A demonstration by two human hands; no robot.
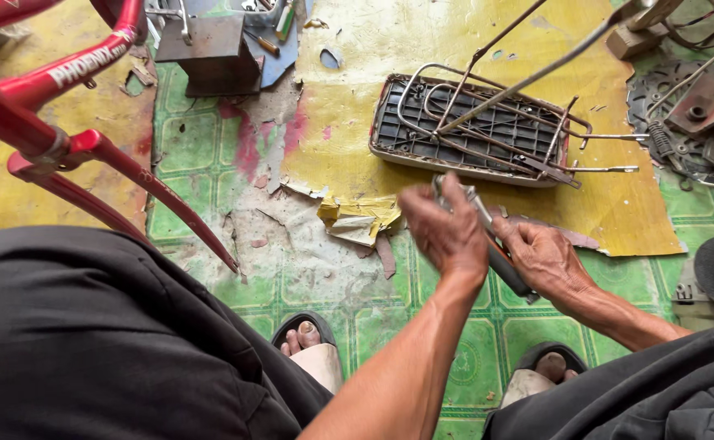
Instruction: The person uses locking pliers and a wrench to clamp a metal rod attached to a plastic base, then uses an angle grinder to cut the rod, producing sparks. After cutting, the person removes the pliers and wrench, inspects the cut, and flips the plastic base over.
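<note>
Both your hands are closed on one tool, a long metal hand tool (487, 236) with a dark grip, probably pliers or a wrench; the head is blurred, so I cannot tell exactly which. Your left hand (447, 232) wraps the upper metal part, and your right hand (544, 259) holds the dark handle lower down. The tool is just in front of the rear carrier rack (475, 122), which lies upside down on the yellow sheet (618, 212), and it does not touch the rack.

The tool looks stiff and rather heavy for its length, I think. The bare metal may be oily and slippery, so the dark handle seems the safer place to grip. The red bicycle frame (63, 147) stands well apart from the rack, at your left.
</note>
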